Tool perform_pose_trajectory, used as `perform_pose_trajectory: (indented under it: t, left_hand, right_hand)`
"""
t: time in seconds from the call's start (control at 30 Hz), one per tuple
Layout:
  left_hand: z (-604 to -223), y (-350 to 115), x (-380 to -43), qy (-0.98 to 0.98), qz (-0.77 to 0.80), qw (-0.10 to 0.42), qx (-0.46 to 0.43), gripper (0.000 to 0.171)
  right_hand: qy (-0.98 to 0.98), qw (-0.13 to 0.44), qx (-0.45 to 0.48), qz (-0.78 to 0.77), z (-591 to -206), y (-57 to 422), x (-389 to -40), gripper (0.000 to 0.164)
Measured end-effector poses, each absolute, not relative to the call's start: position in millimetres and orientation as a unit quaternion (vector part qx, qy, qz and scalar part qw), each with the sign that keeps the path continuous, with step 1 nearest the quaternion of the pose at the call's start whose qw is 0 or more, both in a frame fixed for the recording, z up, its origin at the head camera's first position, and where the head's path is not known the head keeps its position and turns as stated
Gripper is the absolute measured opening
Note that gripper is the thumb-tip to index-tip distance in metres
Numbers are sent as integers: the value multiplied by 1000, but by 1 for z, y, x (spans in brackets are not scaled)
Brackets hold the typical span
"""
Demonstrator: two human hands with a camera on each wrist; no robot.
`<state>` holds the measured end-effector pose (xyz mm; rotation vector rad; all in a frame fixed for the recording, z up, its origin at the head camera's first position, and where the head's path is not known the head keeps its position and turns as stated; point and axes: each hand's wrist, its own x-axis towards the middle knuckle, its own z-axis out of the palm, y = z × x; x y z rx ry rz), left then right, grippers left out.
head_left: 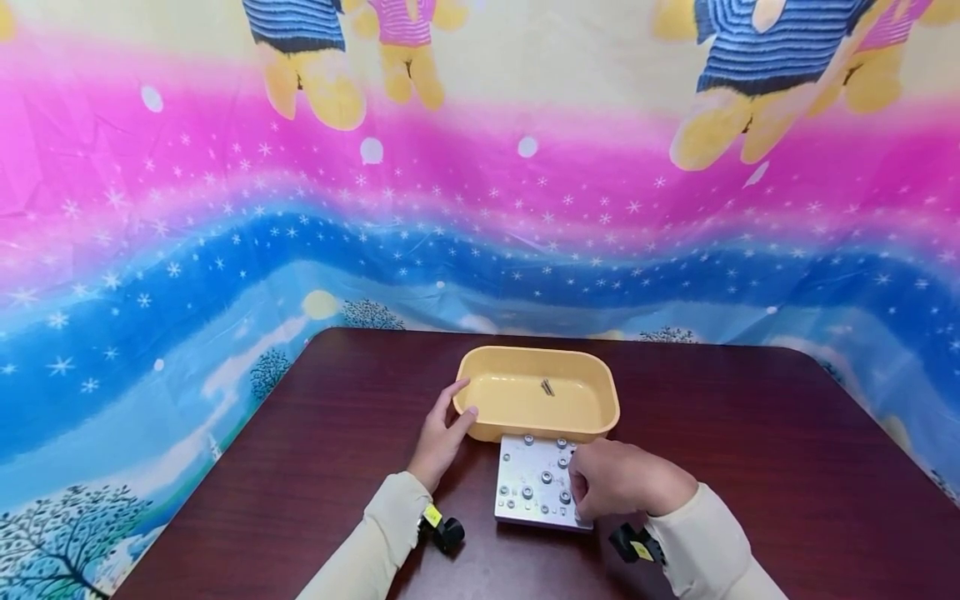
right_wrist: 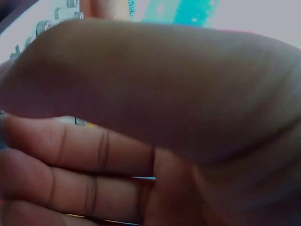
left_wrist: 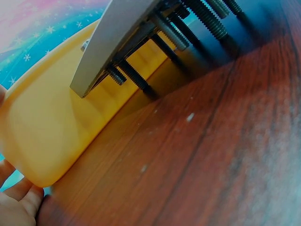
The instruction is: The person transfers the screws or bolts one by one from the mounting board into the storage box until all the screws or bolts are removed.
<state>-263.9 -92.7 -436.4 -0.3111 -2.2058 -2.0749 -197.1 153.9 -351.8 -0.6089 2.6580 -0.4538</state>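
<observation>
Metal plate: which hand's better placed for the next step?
Likely the right hand: it sits over the right edge of the metal plate, beside the bolts. The left hand is at the left end of the tray, off the plate.

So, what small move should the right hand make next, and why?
Perhaps lift the right hand slightly: it covers part of the right side of the metal plate, so what it touches there is hidden, while bolt heads elsewhere show.

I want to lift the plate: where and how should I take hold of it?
Probably the left edge of the plate, pinched top and bottom, from the left. Bolts protrude beneath, leaving room under it; the tray crowds its far edge and the right grip its right edge.
</observation>
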Motion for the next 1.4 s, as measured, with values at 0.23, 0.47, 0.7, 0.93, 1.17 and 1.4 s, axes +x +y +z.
perform_pose_trajectory:
  t: [0.23,0.47,0.7,0.93,1.17,1.4]
  left_hand:
    - [-443,-93,-270,-729,-675,50,-98,53]
    - [-464,-93,-284,-730,-674,62,-92,53]
    - [-466,-92,-284,-731,-672,74,-94,51]
    - [-458,-92,-278,-726,-677,66,-96,52]
    - [-467,-92,-285,-728,-676,70,-89,52]
    - [-467,-92,-285,-723,-680,73,-95,51]
  right_hand:
    - [941,185,-230,-167,-354,154,-198,20]
    - [944,170,-237,-157,-353,152,-195,21]
    - [953,171,-211,-133,-352,148,-193,23]
    - [955,173,-205,-127,-352,147,-192,22]
    - [955,183,-195,-126,-351,145,-193,20]
    - [955,166,-212,-126,-354,147,-194,19]
